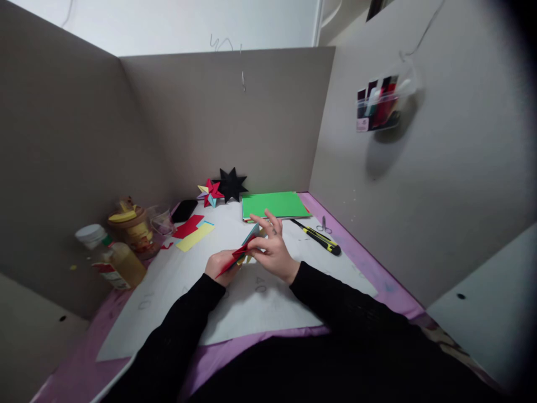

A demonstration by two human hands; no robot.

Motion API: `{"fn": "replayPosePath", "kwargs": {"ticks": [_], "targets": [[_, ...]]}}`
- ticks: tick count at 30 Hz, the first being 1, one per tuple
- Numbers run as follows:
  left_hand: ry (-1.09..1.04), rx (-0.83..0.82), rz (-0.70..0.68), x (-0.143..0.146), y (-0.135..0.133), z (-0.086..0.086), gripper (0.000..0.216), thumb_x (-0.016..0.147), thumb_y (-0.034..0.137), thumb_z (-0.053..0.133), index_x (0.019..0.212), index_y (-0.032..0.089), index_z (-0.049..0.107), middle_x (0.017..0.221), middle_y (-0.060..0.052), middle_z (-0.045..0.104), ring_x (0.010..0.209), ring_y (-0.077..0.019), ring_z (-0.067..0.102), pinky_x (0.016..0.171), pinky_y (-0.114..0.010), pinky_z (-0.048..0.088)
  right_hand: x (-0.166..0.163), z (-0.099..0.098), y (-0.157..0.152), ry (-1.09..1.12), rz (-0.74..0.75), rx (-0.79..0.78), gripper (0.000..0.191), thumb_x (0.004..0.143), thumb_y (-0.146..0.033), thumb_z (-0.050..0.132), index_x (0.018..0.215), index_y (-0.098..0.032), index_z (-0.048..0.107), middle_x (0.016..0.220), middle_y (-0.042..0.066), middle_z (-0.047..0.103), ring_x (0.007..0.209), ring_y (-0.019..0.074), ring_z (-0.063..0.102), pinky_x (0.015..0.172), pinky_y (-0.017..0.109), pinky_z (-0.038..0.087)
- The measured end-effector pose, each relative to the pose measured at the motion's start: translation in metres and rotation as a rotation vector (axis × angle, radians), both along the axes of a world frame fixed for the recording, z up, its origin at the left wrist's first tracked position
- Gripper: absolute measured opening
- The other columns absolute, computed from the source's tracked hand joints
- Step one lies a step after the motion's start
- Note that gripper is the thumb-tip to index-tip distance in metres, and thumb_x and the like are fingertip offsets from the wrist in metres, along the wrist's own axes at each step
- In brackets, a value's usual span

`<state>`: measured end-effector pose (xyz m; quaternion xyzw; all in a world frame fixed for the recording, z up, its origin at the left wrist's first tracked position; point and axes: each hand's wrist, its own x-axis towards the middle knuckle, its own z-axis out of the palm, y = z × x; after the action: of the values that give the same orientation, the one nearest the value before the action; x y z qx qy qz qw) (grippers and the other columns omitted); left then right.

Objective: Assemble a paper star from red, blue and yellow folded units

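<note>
Above the middle of the white sheet, both hands hold a folded paper piece [235, 256] in red, with light blue and yellow parts showing. My left hand [218, 264] grips its lower end from below and is partly hidden behind it. My right hand [274, 250] pinches the piece's right side between thumb and finger, the other fingers raised. Farther back, a multicoloured folded paper star [211, 193] leans by a black paper star [232, 184]. To the left lie a red paper piece [188, 226] and a yellow paper strip [195, 237].
A green paper stack [274, 205] lies at the back. On the right are a yellow-black utility knife [321, 240] and small scissors [324, 226]. A bottle [119, 263], a decorated pot [133, 229], a clear cup [160, 220] and a black phone-like object [184, 211] stand left. Grey partitions enclose the table.
</note>
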<state>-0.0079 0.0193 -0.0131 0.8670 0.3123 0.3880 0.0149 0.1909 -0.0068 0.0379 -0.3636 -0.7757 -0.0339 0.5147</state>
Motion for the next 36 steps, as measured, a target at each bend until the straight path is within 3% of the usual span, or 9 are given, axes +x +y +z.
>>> {"fn": "replayPosePath", "kwargs": {"ticks": [4, 9, 12, 15, 18, 22, 25, 32, 36], "targets": [[0.004, 0.000, -0.023, -0.001, 0.001, 0.001, 0.028, 0.082, 0.023, 0.055, 0.107, 0.016, 0.066, 0.099, -0.009, 0.071, 0.087, -0.0214, 0.068, 0.077, -0.031, 0.054, 0.001, 0.003, -0.001, -0.001, 0.003, -0.015, 0.008, 0.075, -0.024, 0.063, 0.070, -0.027, 0.069, 0.139, -0.001, 0.043, 0.138, 0.0298, 0.016, 0.105, 0.062, 0.007], [-0.050, -0.161, -0.020, 0.004, -0.005, 0.007, 0.028, 0.080, 0.023, 0.057, 0.104, 0.018, 0.069, 0.098, -0.008, 0.072, 0.087, -0.0224, 0.068, 0.079, -0.031, 0.052, 0.000, 0.000, -0.003, -0.029, -0.020, -0.061, 0.014, 0.081, -0.024, 0.057, 0.072, -0.025, 0.067, 0.144, -0.003, 0.038, 0.139, 0.0290, 0.011, 0.107, 0.060, 0.003], [-0.198, -0.344, 0.024, 0.008, -0.011, 0.017, 0.026, 0.079, 0.029, 0.059, 0.099, 0.018, 0.071, 0.092, -0.005, 0.073, 0.082, -0.0231, 0.068, 0.076, -0.031, 0.052, 0.001, 0.001, -0.003, 0.030, 0.000, -0.038, 0.016, 0.082, -0.029, 0.056, 0.095, -0.025, 0.064, 0.148, 0.003, 0.030, 0.139, 0.0292, 0.014, 0.109, 0.057, 0.008], [-0.450, -0.597, 0.138, 0.008, -0.015, 0.027, 0.028, 0.070, 0.036, 0.069, 0.092, 0.019, 0.073, 0.088, -0.005, 0.073, 0.086, -0.0269, 0.067, 0.079, -0.034, 0.052, 0.007, 0.004, 0.004, 0.221, 0.034, -0.064, 0.068, 0.075, -0.041, 0.065, 0.133, -0.021, 0.037, 0.150, 0.013, 0.019, 0.138, 0.0290, 0.018, 0.110, 0.051, 0.018], [-0.779, -0.810, 0.201, 0.005, -0.013, 0.030, 0.041, 0.055, 0.038, 0.080, 0.089, 0.016, 0.072, 0.095, -0.008, 0.072, 0.098, -0.0311, 0.064, 0.087, -0.038, 0.051, 0.017, 0.006, 0.017, 0.411, 0.112, -0.341, 0.092, 0.070, -0.045, 0.069, 0.142, -0.020, 0.018, 0.143, 0.017, 0.034, 0.133, 0.0286, 0.032, 0.107, 0.049, 0.028], [-1.001, -1.020, 0.027, 0.005, -0.006, 0.029, 0.055, 0.045, 0.032, 0.085, 0.094, 0.012, 0.069, 0.101, -0.012, 0.071, 0.096, -0.0316, 0.064, 0.087, -0.042, 0.051, 0.024, -0.002, 0.034, 0.508, 0.510, -0.955, 0.068, 0.066, -0.046, 0.073, 0.122, -0.014, 0.053, 0.112, 0.015, 0.063, 0.096, 0.0268, 0.062, 0.085, 0.043, 0.047], [-1.007, -1.106, 0.012, 0.006, -0.003, 0.027, 0.056, 0.042, 0.029, 0.087, 0.092, 0.010, 0.069, 0.095, -0.013, 0.072, 0.089, -0.0312, 0.067, 0.083, -0.042, 0.053, 0.024, -0.011, 0.039, 0.657, 0.699, -1.192, 0.049, 0.061, -0.038, 0.078, 0.099, -0.010, 0.065, 0.092, 0.011, 0.069, 0.076, 0.0200, 0.066, 0.075, 0.034, 0.051], [-1.028, -1.132, 0.083, 0.010, -0.002, 0.023, 0.053, 0.044, 0.030, 0.086, 0.091, 0.010, 0.070, 0.093, -0.013, 0.072, 0.089, -0.0304, 0.067, 0.081, -0.041, 0.053, 0.009, -0.029, 0.039, 0.906, 0.780, -1.362, 0.044, 0.058, -0.029, 0.080, 0.096, -0.014, 0.066, 0.087, 0.007, 0.071, 0.074, 0.0168, 0.067, 0.074, 0.030, 0.052], [-0.957, -1.090, 0.048, 0.011, -0.003, 0.020, 0.055, 0.044, 0.033, 0.086, 0.092, 0.011, 0.070, 0.096, -0.013, 0.072, 0.095, -0.0324, 0.065, 0.088, -0.043, 0.049, -0.004, -0.038, 0.036, 0.966, 0.722, -1.294, 0.046, 0.054, -0.026, 0.082, 0.097, -0.015, 0.066, 0.089, 0.006, 0.072, 0.079, 0.0205, 0.068, 0.078, 0.035, 0.052]]}}
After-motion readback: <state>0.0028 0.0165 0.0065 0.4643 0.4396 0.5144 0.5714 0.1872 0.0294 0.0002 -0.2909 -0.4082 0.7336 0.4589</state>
